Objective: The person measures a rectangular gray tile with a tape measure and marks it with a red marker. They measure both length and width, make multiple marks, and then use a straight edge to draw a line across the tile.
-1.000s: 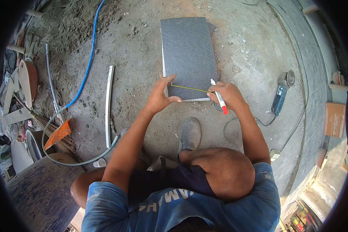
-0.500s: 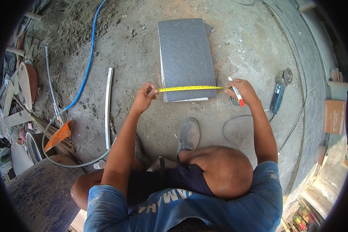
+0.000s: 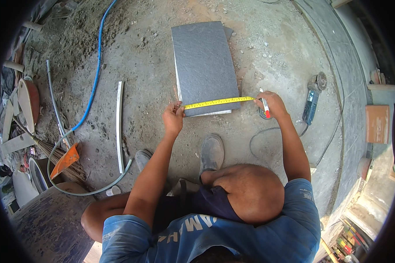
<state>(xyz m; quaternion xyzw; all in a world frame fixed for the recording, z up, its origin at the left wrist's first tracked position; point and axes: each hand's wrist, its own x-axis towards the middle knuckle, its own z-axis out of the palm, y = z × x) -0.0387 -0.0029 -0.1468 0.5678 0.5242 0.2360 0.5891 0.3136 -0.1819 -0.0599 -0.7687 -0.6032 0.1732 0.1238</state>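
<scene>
Just off the left edge of a dark grey tile (image 3: 204, 65), near its closest end, the left hand (image 3: 173, 119) pinches a yellow tape (image 3: 217, 102) in its fingers. Past the tile's right edge, the right hand (image 3: 271, 104) has its fingers curled around a red-and-white marker (image 3: 265, 105) and the tape's other end. The tape is already stretched across; no pen line can be made out on the tile, so marking seems undone. The tile lies on the rough floor (image 3: 162, 61), a grinder (image 3: 311, 101) well to its right, a white strip (image 3: 120, 127) and blue hose (image 3: 94, 79) leftward.
</scene>
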